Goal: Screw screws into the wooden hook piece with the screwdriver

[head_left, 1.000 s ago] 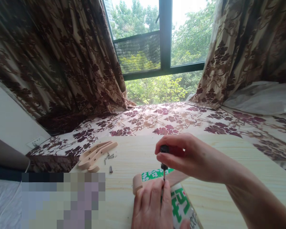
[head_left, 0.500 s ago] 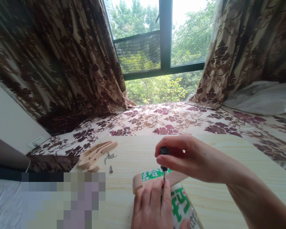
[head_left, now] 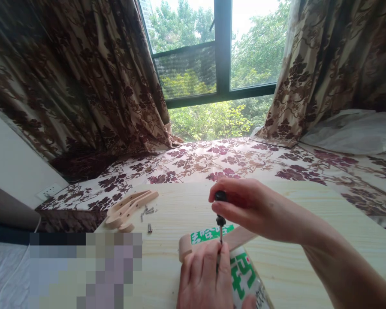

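Observation:
My right hand [head_left: 241, 210] pinches the black handle of a screwdriver [head_left: 220, 196] between thumb and fingers. Its thin metal shaft points down between two fingers of my left hand [head_left: 206, 274]; the tip is hidden there. My left hand is closed over a pale wooden piece [head_left: 186, 248] with a rounded end, pressing it down. Part of that piece shows again beneath my right hand. Under the wood lies a white and green printed packet [head_left: 244, 274], partly covered by my left hand.
On the light wooden tabletop [head_left: 296, 266], curved wooden pieces with holes [head_left: 131, 208] lie at the left. Beside them are several loose screws [head_left: 149, 228]. Behind the table are a flower-patterned cloth [head_left: 225, 161], curtains and a window. A blurred patch covers the lower left.
My right hand has shifted slightly up and left with the screwdriver, whose handle now leans a little differently. My left hand and the wooden piece stay put.

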Tool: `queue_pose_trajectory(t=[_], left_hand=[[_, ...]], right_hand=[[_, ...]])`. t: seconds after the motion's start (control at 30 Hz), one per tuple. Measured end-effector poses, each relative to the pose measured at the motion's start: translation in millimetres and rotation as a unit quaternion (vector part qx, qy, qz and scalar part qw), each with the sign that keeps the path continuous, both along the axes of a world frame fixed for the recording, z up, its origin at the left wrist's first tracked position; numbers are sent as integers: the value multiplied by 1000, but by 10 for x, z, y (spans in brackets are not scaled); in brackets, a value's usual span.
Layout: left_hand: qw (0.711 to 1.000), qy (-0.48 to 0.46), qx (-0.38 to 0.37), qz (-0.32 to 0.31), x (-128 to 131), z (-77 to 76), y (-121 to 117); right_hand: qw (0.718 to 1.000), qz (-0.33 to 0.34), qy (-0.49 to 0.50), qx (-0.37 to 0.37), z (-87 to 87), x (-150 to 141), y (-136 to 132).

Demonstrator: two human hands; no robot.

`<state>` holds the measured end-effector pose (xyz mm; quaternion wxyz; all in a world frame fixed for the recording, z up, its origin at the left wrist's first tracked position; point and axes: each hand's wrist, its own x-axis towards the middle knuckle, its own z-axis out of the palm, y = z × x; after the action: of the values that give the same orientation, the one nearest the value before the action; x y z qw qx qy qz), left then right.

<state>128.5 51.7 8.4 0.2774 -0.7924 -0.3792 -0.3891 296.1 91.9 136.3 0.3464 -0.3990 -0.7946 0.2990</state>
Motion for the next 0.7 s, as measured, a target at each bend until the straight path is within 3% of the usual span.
queue_pose_trajectory(t=[0.03,0.1,0.2,0.3,0.37,0.47,0.53,0.7], left_hand=[[998,-58,8,13,34,-12,1],[997,-72,7,15,49,-22,1],[994,100,-31,-25,-64,21,-5],[993,114,-37,-10,-180,87,-18],[992,118,-32,-11,-181,104,-26],[996,80,-27,-19,-66,57,-23],[999,-36,-15,7,39,-8,-14],[996,-87,-9,4,160,-98,5]], right_hand=[[1000,8,2,-6,8,6,-8],[1000,6,11,-9,0,10,4],[999,-31,11,10,-48,4,62],[997,-62,-5,37,-65,8,84],[998,-46,-7,35,-35,23,55],[1000,3,-3,17,32,46,-9],[1000,17,3,2,49,47,-22],[999,-14,28,-9,-39,14,80]])
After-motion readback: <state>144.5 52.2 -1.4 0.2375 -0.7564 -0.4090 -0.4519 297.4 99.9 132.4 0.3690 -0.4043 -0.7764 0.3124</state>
